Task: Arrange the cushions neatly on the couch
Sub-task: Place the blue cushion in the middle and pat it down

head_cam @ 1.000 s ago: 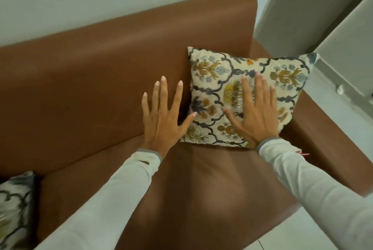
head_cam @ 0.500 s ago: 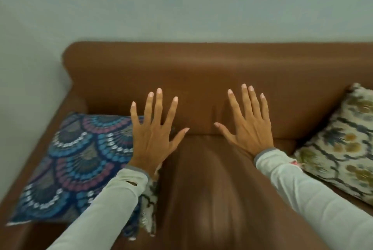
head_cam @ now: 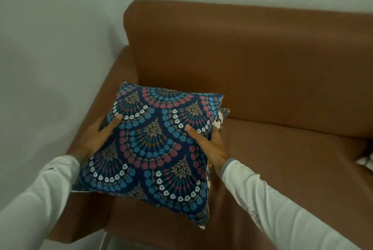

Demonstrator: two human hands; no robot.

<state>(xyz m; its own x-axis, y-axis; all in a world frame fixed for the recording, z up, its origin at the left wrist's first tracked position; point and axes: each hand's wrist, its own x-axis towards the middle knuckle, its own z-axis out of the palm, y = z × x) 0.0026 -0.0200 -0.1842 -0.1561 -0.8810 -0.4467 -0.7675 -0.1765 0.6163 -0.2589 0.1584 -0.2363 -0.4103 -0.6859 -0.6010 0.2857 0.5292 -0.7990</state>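
The blue patterned cushion [head_cam: 153, 148], dark navy with fans of blue, red and white flowers, sits at the couch's left end, over the seat and partly over the armrest, tilted so its far corner points toward 12 o'clock and its near corner toward 5 o'clock. The left hand [head_cam: 96, 138] clamps its edge at 9 o'clock, thumb lying on the top face and the fingers tucked out of sight underneath. The right hand [head_cam: 210, 144] clamps the opposite edge at 3 o'clock, thumb likewise pressed on the printed face, fingers curled around the side. Both arms wear white sleeves [head_cam: 282, 209] with grey cuffs. Peeking out from under the cushion at 2 o'clock is the corner of a cream patterned cushion [head_cam: 223, 116], touching it from below; more of its pale edge shows along the lower right side. The brown couch [head_cam: 262, 88] spreads outward, its backrest toward 12 o'clock and its seat running off toward 3 o'clock, where a scrap of another pale cushion [head_cam: 366, 162] shows at the frame's edge. A plain light wall [head_cam: 60, 48] fills the view from 9 to 12 o'clock.
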